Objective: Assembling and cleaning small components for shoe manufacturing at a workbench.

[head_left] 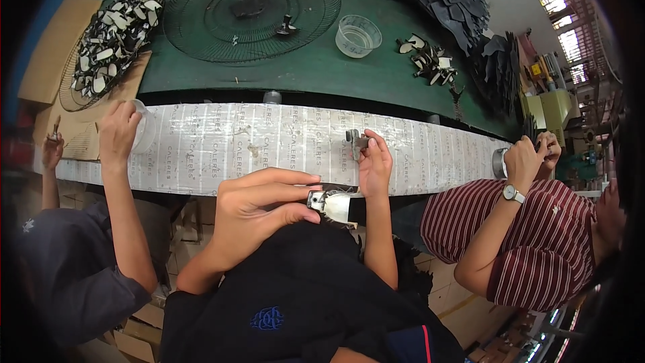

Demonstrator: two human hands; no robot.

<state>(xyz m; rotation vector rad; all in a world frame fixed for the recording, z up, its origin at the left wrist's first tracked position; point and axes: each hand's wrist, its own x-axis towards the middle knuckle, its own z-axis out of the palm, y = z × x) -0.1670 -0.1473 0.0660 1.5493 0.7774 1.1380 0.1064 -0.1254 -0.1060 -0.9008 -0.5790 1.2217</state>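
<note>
In front of my chest, my left hand (259,208) pinches a small curved black-and-white piece (338,208) between thumb and fingers. Its pale, smooth face shows, with a dark block-like end near the fingertips and frayed bits along the edges. Farther right and a little higher, my right hand (376,169) is closed on a small grey piece (355,144) with a dark knob at one end. I cannot make out its exact kind. The two hands are apart, over the near edge of the long paper-covered bench (289,138).
Behind the bench runs a green table (282,77) with a round wire guard (252,60), a clear plastic bowl (358,37), a black-and-white pile (430,60) and dark sheet pieces (463,10). A full basket (114,40) stands left. Co-workers sit on both sides, their hands over the bench.
</note>
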